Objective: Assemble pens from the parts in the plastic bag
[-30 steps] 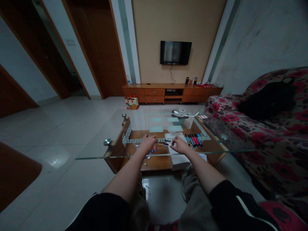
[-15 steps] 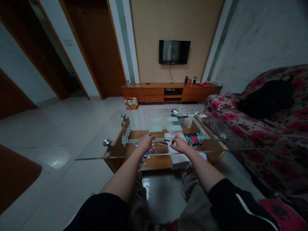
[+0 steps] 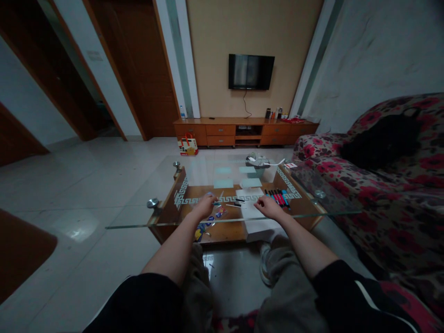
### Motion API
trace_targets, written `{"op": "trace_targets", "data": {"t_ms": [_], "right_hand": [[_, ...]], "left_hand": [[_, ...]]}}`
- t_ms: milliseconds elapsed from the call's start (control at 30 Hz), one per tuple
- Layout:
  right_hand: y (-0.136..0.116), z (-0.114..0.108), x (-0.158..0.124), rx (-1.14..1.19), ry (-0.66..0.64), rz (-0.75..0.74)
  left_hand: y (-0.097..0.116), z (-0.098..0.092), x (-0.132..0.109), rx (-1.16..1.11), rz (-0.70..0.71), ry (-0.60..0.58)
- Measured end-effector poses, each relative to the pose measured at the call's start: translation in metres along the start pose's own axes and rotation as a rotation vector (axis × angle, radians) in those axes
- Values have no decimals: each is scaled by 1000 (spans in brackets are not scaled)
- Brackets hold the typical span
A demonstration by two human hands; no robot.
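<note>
My left hand is closed over the glass table, its fingertips pinching a slim pen-like piece with teal on it. My right hand has its fingers curled together at the right of the white sheet; anything between them is too small to make out. Between the hands lie a few thin black and white pen parts. To the right of my right hand is a row of several markers in black, red and blue. Below my left hand, a clear plastic wrapper shows blue and red print.
The glass tabletop has an exposed front edge and metal mounts. A white box shows beneath the glass. Behind the table stands a lined waste basket. A floral sofa flanks the right, and a gift bag stands by the cabinet.
My right hand has moved right, away from the pen parts in the middle. My left hand has shifted slightly left, and the gap between my hands has widened.
</note>
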State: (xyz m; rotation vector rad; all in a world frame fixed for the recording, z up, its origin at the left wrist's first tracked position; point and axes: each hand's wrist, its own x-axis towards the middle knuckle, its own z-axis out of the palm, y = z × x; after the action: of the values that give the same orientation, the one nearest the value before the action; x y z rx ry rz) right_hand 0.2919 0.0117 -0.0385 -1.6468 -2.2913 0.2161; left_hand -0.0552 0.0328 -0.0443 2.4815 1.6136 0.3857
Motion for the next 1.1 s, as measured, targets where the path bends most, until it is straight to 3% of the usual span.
{"op": "trace_targets", "data": {"t_ms": [233,667,900,1000,1100], "right_hand": [[6,1,2,6,19,11],[-14,-16,-6,17,48,-8],[-64,-19,-39,114,106,-223],[-83,-2,-51,129,43,-347],[-93,31,-62,53,-90,-531]], "left_hand": [[-8,4,1,-9,7,-1],[4,-5,-5,58,-11,-14],[8,0,-13,101,-17,5],[6,1,-15,112,5,9],[2,1,-12,121,53,4]]}}
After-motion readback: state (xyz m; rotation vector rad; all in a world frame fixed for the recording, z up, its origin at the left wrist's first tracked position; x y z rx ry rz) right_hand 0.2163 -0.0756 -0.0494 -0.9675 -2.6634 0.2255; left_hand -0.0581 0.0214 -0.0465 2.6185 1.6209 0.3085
